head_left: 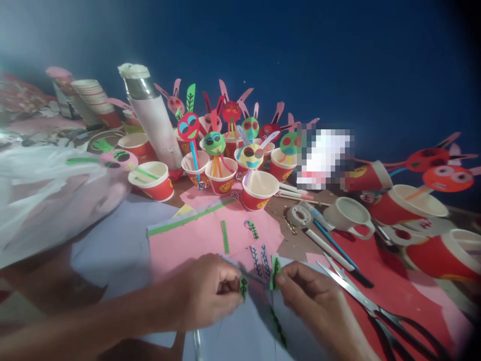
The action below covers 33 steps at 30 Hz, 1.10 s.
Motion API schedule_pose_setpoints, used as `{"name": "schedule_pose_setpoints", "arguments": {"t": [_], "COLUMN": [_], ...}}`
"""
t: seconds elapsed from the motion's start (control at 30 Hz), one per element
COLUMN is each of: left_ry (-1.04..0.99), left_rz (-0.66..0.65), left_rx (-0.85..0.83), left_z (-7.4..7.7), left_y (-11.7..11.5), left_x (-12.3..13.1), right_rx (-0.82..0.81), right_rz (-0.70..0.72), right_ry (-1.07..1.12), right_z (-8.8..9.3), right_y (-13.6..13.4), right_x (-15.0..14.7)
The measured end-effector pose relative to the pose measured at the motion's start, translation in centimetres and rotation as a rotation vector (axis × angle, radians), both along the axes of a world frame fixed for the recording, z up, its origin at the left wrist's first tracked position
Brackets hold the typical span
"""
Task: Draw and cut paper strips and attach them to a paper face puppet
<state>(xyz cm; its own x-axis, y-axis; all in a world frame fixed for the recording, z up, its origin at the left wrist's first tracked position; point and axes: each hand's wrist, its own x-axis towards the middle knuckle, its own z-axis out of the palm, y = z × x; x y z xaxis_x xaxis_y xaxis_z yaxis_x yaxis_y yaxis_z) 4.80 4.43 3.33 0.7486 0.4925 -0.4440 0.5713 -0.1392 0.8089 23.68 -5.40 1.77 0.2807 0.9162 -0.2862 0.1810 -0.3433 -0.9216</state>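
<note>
My left hand (210,291) is closed in a pinch on a small green paper piece (243,288) with black markings. Between the thumb and finger of my right hand (319,301) is another green paper piece (275,273), also drawn on in black. The two pieces are apart, held above blue-grey paper (240,338). A dark-patterned green strip (278,328) lies below my right hand. Just beyond my hands are leaf-shaped pale cutouts (255,260) with black lines. Farther off, a narrow green strip (224,236) rests on pink paper (188,245).
Open scissors (370,306) lie on red paper (379,255) at the right, near a white marker (328,248), a tape roll (299,215) and a mug (347,215). Several paper cups (259,193) with paper-face figures and a thermos (152,113) stand behind. Plastic (56,185) is left.
</note>
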Motion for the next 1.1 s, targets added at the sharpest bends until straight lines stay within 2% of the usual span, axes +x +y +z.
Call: {"name": "schedule_pose_setpoints", "arguments": {"t": [0.1,0.2,0.33,0.4,0.47,0.53,0.6,0.7,0.83,1.0,1.1], "left_ry": [0.094,0.171,0.24,0.25,0.186,0.06,-0.045,-0.135,-0.198,-0.161,-0.196], "left_rz": [-0.088,-0.113,-0.126,-0.095,-0.04,0.048,0.094,0.054,0.082,0.165,0.212], "left_rx": [0.182,0.357,0.56,0.58,0.47,0.265,0.06,-0.18,-0.298,-0.382,-0.391], "left_z": [-1.0,-1.2,0.3,1.5,2.5,3.1,2.9,1.8,0.8,1.9,1.7], "left_y": [-0.4,-0.6,-0.2,0.1,0.4,0.5,0.5,0.4,0.3,0.4,0.3], "left_x": [-0.6,-0.9,-2.0,-2.5,-2.4,-1.7,-0.6,1.0,1.6,1.6,1.7], "right_rx": [-0.011,-0.009,-0.011,-0.024,-0.048,-0.073,-0.092,-0.114,-0.122,-0.068,-0.053], "right_rz": [0.185,0.312,0.346,0.311,0.284,0.301,0.334,0.349,0.328,0.302,0.279], "right_ry": [-0.169,-0.304,-0.356,-0.294,-0.191,-0.073,0.019,0.084,0.1,0.122,0.164], "right_z": [-0.1,-0.1,0.2,0.4,0.6,0.8,0.9,1.0,1.3,1.6,1.6], "right_y": [-0.7,-1.3,-1.5,-1.3,-1.1,-0.9,-0.8,-0.7,-0.5,-0.5,-0.5], "right_x": [-0.8,-1.5,-1.8,-1.7,-1.5,-1.3,-1.3,-1.3,-1.3,-1.0,-0.7]}}
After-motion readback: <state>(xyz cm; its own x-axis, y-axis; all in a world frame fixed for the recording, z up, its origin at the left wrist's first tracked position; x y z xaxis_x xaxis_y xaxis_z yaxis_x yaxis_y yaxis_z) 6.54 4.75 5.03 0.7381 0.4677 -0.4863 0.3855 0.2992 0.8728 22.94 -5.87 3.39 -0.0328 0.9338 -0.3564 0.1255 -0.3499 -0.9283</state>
